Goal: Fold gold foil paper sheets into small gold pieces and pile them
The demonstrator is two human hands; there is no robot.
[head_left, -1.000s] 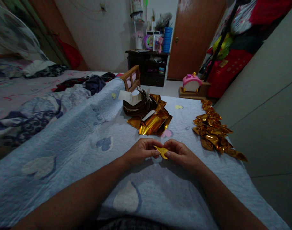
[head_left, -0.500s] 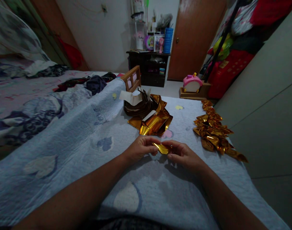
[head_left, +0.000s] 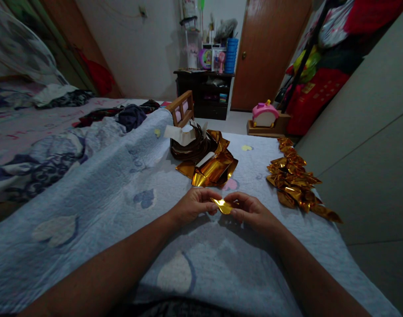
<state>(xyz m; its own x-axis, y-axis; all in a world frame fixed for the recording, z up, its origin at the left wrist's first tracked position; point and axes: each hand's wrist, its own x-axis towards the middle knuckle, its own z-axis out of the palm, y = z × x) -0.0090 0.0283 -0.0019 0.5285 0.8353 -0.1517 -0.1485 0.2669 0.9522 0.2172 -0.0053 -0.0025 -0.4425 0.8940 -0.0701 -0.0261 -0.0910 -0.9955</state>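
Between my two hands is a small folded piece of gold foil paper [head_left: 224,207], held just above the blue bedspread [head_left: 217,268]. My left hand [head_left: 195,204] pinches its left end between thumb and fingers. At its right end, my right hand [head_left: 249,208] grips it the same way. Beyond my hands lie loose gold foil sheets [head_left: 214,169], partly creased and overlapping. Behind them sits a dark brown stack of papers [head_left: 190,149] with a whitish sheet [head_left: 179,135] sticking up. Over on the right, several folded gold foil pieces [head_left: 292,176] form a long heap.
The heap lies along the bed's right edge, close to a pale cabinet [head_left: 373,167]. Rumpled clothes [head_left: 131,115] lie to the left. Past the bed's far end stand a wooden rail [head_left: 183,110], a dark stand [head_left: 204,94] and a pink toy [head_left: 265,113].
The gold foil piece has tilted slightly between my fingers and catches more light. My right fingers have shifted a little on it; the rest looks unchanged.
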